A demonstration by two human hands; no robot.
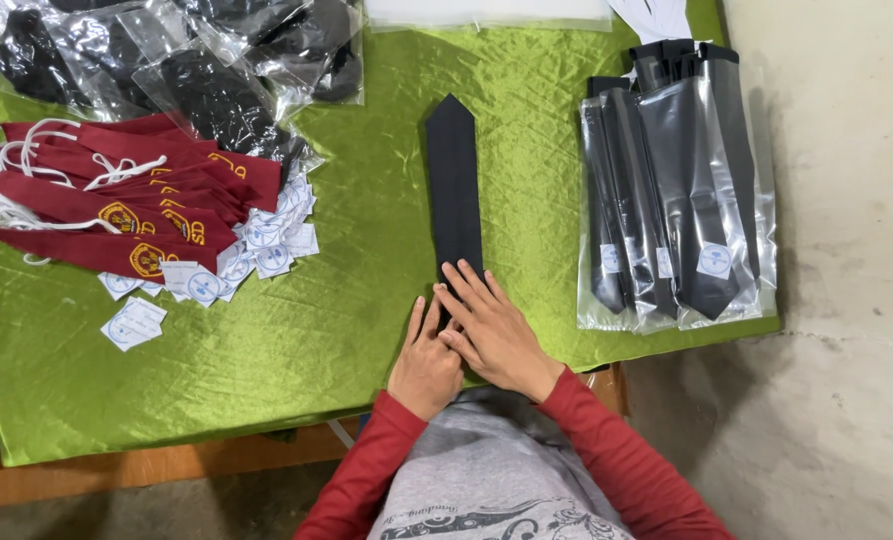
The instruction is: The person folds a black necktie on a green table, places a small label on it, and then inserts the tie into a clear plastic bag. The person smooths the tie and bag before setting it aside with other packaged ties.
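Shiny green satin cloth [296, 330] covers the surface, beside a pale concrete floor. One flat black fabric necktie [453, 190] lies lengthwise at the middle, its pointed tip away from the person. Both hands rest flat on its near end: the left hand [426, 360] with fingers stretched together, the right hand [491, 330] overlapping it with fingers spread, neither gripping. To the right lie about four black ties sealed in clear plastic sleeves [681, 210]. To the left sits a heap of maroon ties with yellow emblems [116, 200], small white paper tags [206, 285] strewn beside it
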